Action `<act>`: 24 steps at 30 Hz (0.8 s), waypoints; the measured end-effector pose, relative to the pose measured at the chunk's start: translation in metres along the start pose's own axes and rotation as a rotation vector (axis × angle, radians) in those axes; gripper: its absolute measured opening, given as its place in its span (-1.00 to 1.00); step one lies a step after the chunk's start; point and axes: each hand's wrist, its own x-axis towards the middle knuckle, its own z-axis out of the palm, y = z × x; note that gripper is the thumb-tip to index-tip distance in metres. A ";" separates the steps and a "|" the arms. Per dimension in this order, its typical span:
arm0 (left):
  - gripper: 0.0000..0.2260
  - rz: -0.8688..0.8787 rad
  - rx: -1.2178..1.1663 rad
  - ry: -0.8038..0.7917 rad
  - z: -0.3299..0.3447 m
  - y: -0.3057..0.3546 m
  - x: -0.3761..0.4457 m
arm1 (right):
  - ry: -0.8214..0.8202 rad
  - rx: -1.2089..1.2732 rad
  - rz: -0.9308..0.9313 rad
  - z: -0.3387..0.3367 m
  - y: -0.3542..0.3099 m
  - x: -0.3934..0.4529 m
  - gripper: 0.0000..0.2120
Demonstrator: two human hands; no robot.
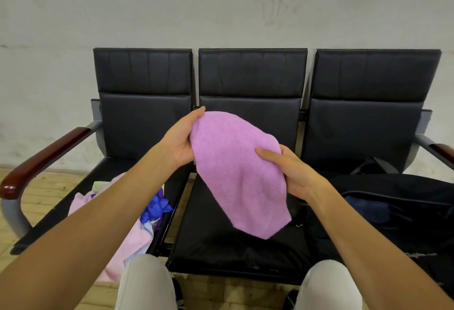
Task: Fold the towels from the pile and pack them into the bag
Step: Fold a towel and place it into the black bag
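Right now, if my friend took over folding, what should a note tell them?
Left hand: holds the pink towel at its left edge.
Right hand: grips the same towel from the right, thumb on top.
The towel hangs folded in the air above the middle seat.
The pile of more towels lies on the left seat.
The dark bag sits open on the right seat.
Left to do: pack this towel, then fold the pile.
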 end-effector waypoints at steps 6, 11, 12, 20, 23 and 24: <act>-0.50 -0.112 0.026 -0.186 -0.005 -0.042 -0.003 | 0.217 0.125 0.051 0.006 -0.005 0.006 -0.51; -0.51 -0.237 0.085 -0.239 -0.017 -0.064 -0.003 | 0.230 0.225 0.110 -0.001 -0.008 0.003 -0.58; -0.56 -0.222 0.130 -0.246 -0.019 -0.065 -0.004 | 0.205 0.241 0.113 -0.002 -0.007 0.002 -0.61; -0.50 -0.196 0.155 0.068 -0.030 -0.051 0.007 | 0.145 0.295 0.135 -0.002 0.007 -0.003 -0.77; -0.66 -0.202 0.121 0.070 -0.035 -0.048 0.010 | 0.181 0.211 0.080 -0.002 0.016 0.003 -0.70; -0.70 -0.215 0.097 0.046 -0.035 -0.049 0.008 | 0.188 0.164 0.062 -0.003 0.018 0.005 -0.70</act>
